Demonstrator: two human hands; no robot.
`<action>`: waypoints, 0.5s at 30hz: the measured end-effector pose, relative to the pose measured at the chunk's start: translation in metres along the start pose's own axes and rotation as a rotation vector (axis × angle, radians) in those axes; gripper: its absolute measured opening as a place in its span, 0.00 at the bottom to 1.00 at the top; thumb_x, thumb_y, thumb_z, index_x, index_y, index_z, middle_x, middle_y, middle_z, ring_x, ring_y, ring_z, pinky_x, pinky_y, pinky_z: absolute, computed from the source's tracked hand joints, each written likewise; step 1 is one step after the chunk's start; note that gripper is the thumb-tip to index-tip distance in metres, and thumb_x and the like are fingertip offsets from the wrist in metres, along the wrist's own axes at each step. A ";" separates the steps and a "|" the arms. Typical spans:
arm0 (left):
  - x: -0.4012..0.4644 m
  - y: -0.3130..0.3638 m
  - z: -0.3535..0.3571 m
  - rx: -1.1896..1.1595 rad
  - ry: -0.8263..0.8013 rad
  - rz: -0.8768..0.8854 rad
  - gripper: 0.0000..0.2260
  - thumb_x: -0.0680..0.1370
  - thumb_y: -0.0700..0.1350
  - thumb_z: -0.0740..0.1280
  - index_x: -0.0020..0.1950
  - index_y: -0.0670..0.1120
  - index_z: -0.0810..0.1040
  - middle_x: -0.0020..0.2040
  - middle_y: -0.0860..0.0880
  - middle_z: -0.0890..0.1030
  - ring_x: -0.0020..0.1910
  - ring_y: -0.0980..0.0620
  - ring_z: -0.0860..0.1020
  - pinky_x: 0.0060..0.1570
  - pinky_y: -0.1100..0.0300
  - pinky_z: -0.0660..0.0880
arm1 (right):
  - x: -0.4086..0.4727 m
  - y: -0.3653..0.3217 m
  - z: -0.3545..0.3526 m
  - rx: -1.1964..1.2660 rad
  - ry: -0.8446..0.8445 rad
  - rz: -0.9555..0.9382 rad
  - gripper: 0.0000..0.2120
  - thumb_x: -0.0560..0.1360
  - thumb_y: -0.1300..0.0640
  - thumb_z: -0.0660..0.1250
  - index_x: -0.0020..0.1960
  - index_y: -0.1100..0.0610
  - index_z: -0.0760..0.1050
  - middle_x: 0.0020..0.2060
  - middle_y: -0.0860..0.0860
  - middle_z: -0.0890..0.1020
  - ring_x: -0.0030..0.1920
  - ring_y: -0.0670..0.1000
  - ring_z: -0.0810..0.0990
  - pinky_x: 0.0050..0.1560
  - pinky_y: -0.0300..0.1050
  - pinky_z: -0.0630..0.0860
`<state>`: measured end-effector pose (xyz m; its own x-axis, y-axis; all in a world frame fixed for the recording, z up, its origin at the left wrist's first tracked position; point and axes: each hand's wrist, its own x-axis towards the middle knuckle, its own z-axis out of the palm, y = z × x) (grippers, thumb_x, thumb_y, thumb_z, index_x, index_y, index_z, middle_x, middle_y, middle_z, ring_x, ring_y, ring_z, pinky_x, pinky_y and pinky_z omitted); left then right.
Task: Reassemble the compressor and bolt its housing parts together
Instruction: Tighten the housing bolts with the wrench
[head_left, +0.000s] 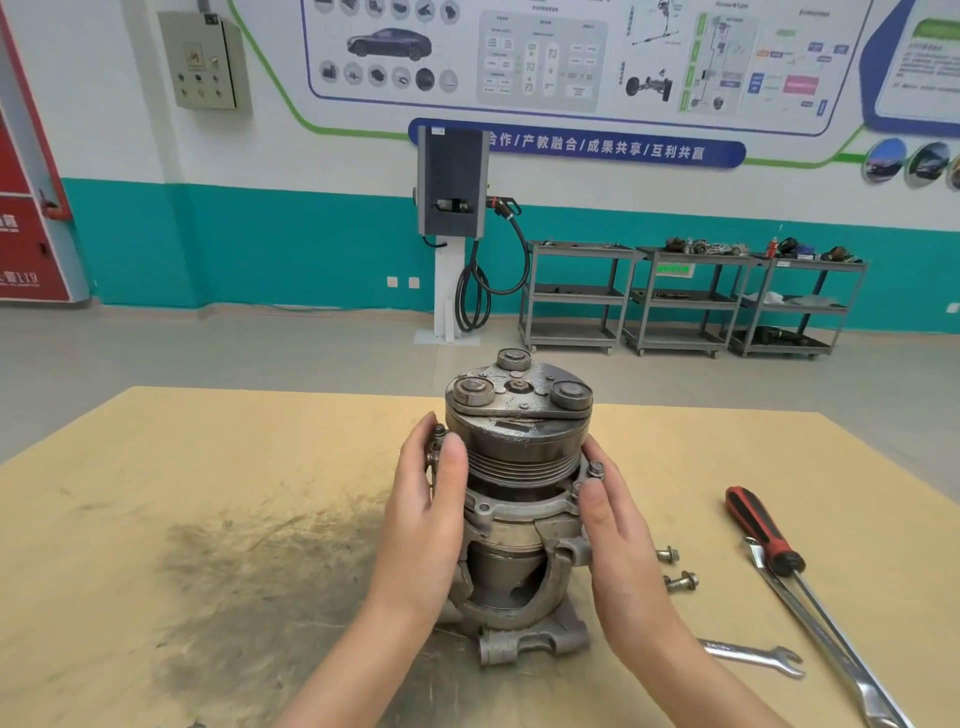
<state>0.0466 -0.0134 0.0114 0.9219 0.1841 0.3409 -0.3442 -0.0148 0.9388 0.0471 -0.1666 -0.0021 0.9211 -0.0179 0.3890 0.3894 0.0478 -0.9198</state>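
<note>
Grimy grey metal compressor with grooved pulley (517, 467) stands upright on tan wooden tabletop (208, 493), between both palms. Left hand (426, 525) and right hand (618, 540) press its sides, fingers straight, together. Two loose flanged bolts (675, 569) lie just right of right-hand fingers.

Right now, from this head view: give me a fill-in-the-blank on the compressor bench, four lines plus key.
1. The compressor stands upright with its ____ end on top.
2. The left hand and right hand rest on its two ____.
3. Two loose bolts lie on the bench to the compressor's ____.
4. The screwdriver has a red and ____ handle.

Missing words: pulley; sides; right; black
</note>
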 end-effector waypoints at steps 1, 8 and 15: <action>0.002 0.002 0.001 -0.005 -0.011 -0.009 0.33 0.72 0.71 0.56 0.74 0.57 0.64 0.69 0.64 0.70 0.67 0.69 0.66 0.69 0.60 0.65 | 0.000 0.002 0.001 0.005 0.020 -0.015 0.42 0.62 0.24 0.66 0.70 0.43 0.66 0.64 0.33 0.75 0.65 0.34 0.71 0.56 0.25 0.69; 0.027 0.044 -0.010 0.129 -0.082 0.220 0.34 0.71 0.71 0.59 0.73 0.57 0.64 0.70 0.65 0.67 0.69 0.70 0.63 0.70 0.63 0.62 | -0.012 0.021 0.008 0.086 0.118 -0.057 0.47 0.56 0.28 0.75 0.70 0.41 0.64 0.64 0.31 0.74 0.63 0.33 0.73 0.53 0.24 0.71; 0.068 0.100 0.006 1.127 -0.693 0.533 0.41 0.68 0.70 0.66 0.76 0.57 0.57 0.77 0.60 0.56 0.74 0.61 0.54 0.71 0.58 0.56 | -0.012 0.032 0.003 0.186 -0.010 0.016 0.60 0.48 0.41 0.85 0.74 0.40 0.58 0.67 0.42 0.76 0.65 0.45 0.76 0.56 0.37 0.76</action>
<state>0.0760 -0.0086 0.1283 0.7417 -0.5967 0.3063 -0.6514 -0.7496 0.1174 0.0480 -0.1614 -0.0360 0.9268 -0.0058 0.3755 0.3666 0.2315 -0.9011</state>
